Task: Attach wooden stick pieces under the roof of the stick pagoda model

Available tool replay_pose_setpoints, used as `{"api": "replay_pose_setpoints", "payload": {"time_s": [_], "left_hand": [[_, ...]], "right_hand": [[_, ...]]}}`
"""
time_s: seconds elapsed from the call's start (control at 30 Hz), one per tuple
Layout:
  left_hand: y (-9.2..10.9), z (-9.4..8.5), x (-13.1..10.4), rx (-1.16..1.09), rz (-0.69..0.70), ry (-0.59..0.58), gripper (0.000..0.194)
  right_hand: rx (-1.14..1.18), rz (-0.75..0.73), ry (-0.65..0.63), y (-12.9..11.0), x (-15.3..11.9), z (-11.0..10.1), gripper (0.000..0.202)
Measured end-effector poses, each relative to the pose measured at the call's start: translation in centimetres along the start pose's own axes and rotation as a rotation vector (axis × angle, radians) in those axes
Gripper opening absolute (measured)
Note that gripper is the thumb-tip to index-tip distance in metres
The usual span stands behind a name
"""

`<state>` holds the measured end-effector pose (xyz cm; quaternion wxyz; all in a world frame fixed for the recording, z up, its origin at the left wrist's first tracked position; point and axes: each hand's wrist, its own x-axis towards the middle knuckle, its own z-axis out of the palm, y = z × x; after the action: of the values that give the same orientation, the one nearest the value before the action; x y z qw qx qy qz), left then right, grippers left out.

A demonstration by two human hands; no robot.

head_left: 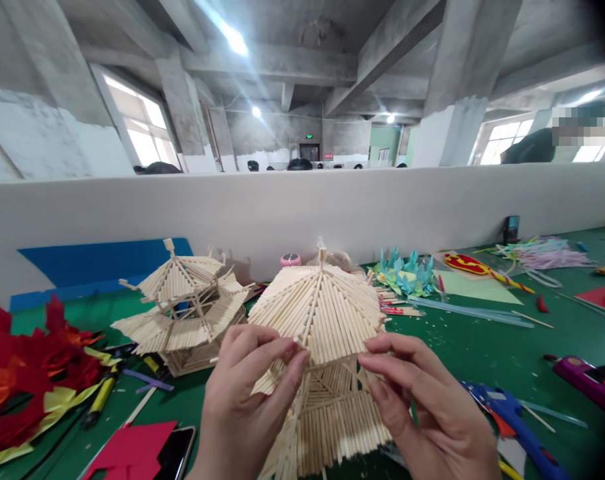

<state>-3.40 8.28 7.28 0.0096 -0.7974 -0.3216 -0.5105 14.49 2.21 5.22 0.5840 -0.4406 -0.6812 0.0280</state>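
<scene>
A pavilion model of pale wooden sticks [332, 313] stands before me, with a peaked upper roof and a wider lower tier. My left hand [262, 387] pinches a small stick end at the upper roof's front left corner, thumb and forefinger close together. At the roof's front right edge, my right hand [422, 400] touches the sticks with bent fingers, the thumb a little below; whether it holds anything is hidden. A second stick pavilion [182, 307] sits behind on the left.
Red and yellow paper flowers [47, 373] lie left, a phone [178, 453] under red card at front left. Blue glue gun [517, 427] and purple glue gun [590, 380] are right. Behind stand teal paper pieces [407, 270] and a white partition [302, 213]; a person is beyond it.
</scene>
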Motion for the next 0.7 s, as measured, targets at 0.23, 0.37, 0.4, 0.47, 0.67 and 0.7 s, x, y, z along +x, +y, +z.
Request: {"api": "replay_pose_setpoints", "payload": {"time_s": [0.23, 0.37, 0.4, 0.47, 0.67, 0.7], "left_hand": [[0.0, -0.1, 0.1, 0.012, 0.012, -0.011, 0.009], [0.1, -0.3, 0.1, 0.001, 0.008, -0.018, 0.007], [0.1, -0.3, 0.1, -0.002, 0.012, -0.020, 0.007], [0.2, -0.3, 0.2, 0.000, 0.019, -0.027, 0.006], [0.3, -0.4, 0.5, 0.003, 0.030, -0.047, 0.006], [0.3, -0.4, 0.4, -0.003, 0.028, -0.049, 0.005]], "right_hand": [[0.007, -0.033, -0.015, -0.1, 0.2, 0.3, 0.026], [-0.022, -0.062, -0.047, -0.4, 1.0, 1.0, 0.031], [-0.030, -0.085, -0.049, -0.5, 1.4, 1.3, 0.032], [-0.042, -0.141, -0.069, -0.9, 2.3, 1.9, 0.034], [-0.090, -0.185, -0.230, -1.2, 4.1, 2.9, 0.034], [-0.082, -0.185, -0.240, -1.2, 4.1, 2.9, 0.034]]}}
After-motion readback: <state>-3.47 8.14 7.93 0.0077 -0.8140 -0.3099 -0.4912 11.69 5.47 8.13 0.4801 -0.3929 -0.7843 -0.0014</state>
